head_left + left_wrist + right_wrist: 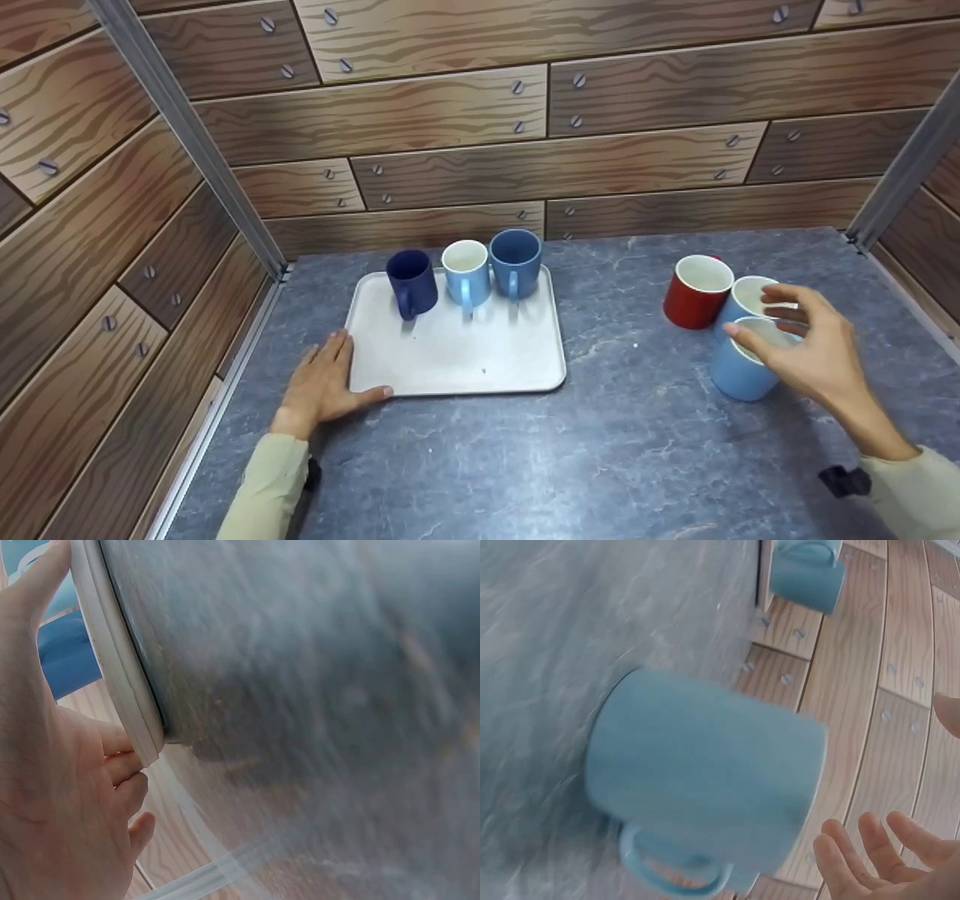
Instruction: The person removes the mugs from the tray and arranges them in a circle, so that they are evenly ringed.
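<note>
My left hand [322, 382] rests at the near left corner of a white tray [450, 364], fingers along its left edge and thumb at the front edge. Upright on the tray stand a navy mug [420, 281], a light blue mug [476, 281] and a medium blue mug [525, 262]. Over at the right, my right hand [825, 352] hovers with spread, slightly bent fingers around the top of the nearest light blue mug [739, 371]. In the right wrist view, fingers [877, 855] and thumb are apart from that mug [705, 765], whose handle shows.
Behind the nearest mug stand another light blue mug [731, 307], partly hidden, and a red mug [690, 304] with a white inside. Wood-patterned walls [450, 105] with metal corner posts [180, 127] enclose the grey marbled table [540, 465].
</note>
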`<state>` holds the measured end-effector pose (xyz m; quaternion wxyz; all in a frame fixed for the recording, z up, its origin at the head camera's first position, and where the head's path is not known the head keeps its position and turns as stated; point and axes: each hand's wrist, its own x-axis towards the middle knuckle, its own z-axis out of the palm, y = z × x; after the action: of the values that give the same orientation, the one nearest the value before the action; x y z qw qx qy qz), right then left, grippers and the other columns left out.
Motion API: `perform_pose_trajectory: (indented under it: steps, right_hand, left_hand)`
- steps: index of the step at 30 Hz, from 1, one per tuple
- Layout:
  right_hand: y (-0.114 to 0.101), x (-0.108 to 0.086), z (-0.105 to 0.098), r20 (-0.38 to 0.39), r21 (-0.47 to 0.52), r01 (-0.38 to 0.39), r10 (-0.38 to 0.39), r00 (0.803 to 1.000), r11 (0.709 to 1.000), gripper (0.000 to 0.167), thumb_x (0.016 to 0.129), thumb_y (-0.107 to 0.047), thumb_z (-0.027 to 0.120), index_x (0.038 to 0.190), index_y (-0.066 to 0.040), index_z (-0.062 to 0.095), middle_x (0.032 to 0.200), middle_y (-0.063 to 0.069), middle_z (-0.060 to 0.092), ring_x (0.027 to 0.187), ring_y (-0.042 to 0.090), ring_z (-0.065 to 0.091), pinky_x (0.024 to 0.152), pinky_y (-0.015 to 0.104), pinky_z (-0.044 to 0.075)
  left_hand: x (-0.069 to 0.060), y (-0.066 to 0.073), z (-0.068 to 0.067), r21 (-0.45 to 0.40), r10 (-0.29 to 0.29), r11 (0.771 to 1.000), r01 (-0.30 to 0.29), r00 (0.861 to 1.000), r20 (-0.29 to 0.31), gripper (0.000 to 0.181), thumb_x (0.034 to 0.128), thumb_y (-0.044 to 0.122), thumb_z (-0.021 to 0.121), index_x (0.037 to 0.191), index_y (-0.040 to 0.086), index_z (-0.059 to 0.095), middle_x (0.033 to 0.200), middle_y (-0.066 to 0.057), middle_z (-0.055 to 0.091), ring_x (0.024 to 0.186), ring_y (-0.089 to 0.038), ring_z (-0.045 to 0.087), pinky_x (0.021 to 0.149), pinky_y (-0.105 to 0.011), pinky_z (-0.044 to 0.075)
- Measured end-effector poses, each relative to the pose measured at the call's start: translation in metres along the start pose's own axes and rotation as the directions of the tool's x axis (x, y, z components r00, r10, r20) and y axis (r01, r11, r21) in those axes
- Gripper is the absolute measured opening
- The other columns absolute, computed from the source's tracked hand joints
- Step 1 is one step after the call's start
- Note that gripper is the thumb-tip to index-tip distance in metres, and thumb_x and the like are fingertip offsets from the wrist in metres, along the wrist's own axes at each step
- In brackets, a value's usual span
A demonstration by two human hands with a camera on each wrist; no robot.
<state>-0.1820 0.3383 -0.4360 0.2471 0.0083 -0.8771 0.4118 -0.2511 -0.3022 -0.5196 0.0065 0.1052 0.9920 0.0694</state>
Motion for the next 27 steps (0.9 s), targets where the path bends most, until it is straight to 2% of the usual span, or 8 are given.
perform_pose_trajectory:
  steps: [8,10,12,14,17,20,24,27]
  right_hand:
    - [-0.027,0.013,0.037,0.066,0.068,0.075,-0.080,0.995,0.995,0.064,0.082,-0.020,0.095,0.134,0.003,0.065,0.124,0.020,0.070,0.101,-0.012,0.060,0.086,0.001,0.048]
    - [-0.035,0.018,0.050,0.093,0.105,0.083,-0.092,0.991,0.991,0.064,0.081,-0.019,0.095,0.133,0.003,0.065,0.123,0.020,0.071,0.100,-0.008,0.063,0.086,0.002,0.050]
    - [-0.042,0.022,0.064,0.128,0.123,0.076,-0.092,0.988,0.989,0.065,0.082,-0.021,0.095,0.134,0.002,0.065,0.124,0.020,0.072,0.101,0.001,0.067,0.087,0.005,0.052]
    - [-0.049,0.027,0.080,0.164,0.136,0.063,-0.086,0.983,0.989,0.066,0.082,-0.024,0.095,0.135,0.001,0.065,0.126,0.019,0.072,0.105,0.014,0.071,0.092,0.015,0.056]
    - [-0.057,0.033,0.105,0.206,0.161,0.069,-0.102,0.973,0.985,0.067,0.082,-0.024,0.094,0.135,0.003,0.065,0.127,0.023,0.072,0.112,0.035,0.072,0.099,0.039,0.062]
    - [-0.066,0.039,0.131,0.242,0.182,0.072,-0.116,0.963,0.981,0.068,0.081,-0.024,0.094,0.135,0.005,0.065,0.129,0.025,0.071,0.116,0.044,0.072,0.102,0.057,0.059]
    - [-0.078,0.044,0.163,0.290,0.195,0.038,-0.095,0.952,0.980,0.068,0.083,-0.029,0.093,0.136,0.003,0.065,0.132,0.024,0.071,0.116,0.045,0.072,0.103,0.057,0.059]
    - [-0.084,0.046,0.184,0.309,0.204,0.004,-0.069,0.948,0.979,0.068,0.084,-0.030,0.092,0.136,0.003,0.065,0.133,0.025,0.070,0.117,0.046,0.071,0.103,0.057,0.060]
  left_hand:
    - [0.001,0.000,-0.001,0.004,0.005,1.000,-0.005,1.000,0.000,0.131,0.0823,0.090,0.058,0.163,-0.009,0.031,0.172,-0.028,0.030,0.161,-0.045,0.028,0.133,-0.061,0.022]
    - [0.001,-0.001,-0.001,0.006,0.002,1.000,-0.002,1.000,0.002,0.131,0.0821,0.091,0.058,0.164,-0.008,0.031,0.172,-0.028,0.030,0.161,-0.044,0.028,0.133,-0.061,0.021]
    - [0.001,-0.001,-0.001,0.010,-0.003,1.000,0.003,1.000,0.004,0.132,0.0817,0.091,0.058,0.164,-0.009,0.030,0.172,-0.028,0.029,0.161,-0.044,0.027,0.133,-0.061,0.022]
    - [0.002,-0.002,-0.002,0.012,-0.010,1.000,0.010,1.000,0.008,0.133,0.0814,0.091,0.058,0.164,-0.009,0.030,0.172,-0.028,0.029,0.161,-0.044,0.027,0.133,-0.061,0.022]
    - [0.002,-0.002,-0.002,0.012,-0.016,1.000,0.015,1.000,0.014,0.134,0.0809,0.092,0.058,0.164,-0.009,0.029,0.172,-0.028,0.029,0.162,-0.044,0.027,0.133,-0.061,0.021]
    - [0.001,-0.002,-0.002,0.008,-0.015,1.000,0.015,1.000,0.016,0.134,0.0808,0.092,0.059,0.164,-0.009,0.029,0.172,-0.028,0.029,0.162,-0.044,0.026,0.133,-0.061,0.021]
    - [0.001,-0.002,-0.002,-0.012,-0.019,1.000,0.019,1.000,0.018,0.134,0.0806,0.091,0.060,0.164,-0.008,0.028,0.172,-0.028,0.028,0.162,-0.044,0.026,0.133,-0.060,0.020]
    - [0.001,-0.001,0.000,-0.061,-0.034,0.997,0.036,0.999,0.034,0.135,0.0801,0.090,0.063,0.165,-0.008,0.026,0.173,-0.028,0.026,0.162,-0.045,0.024,0.133,-0.061,0.019]
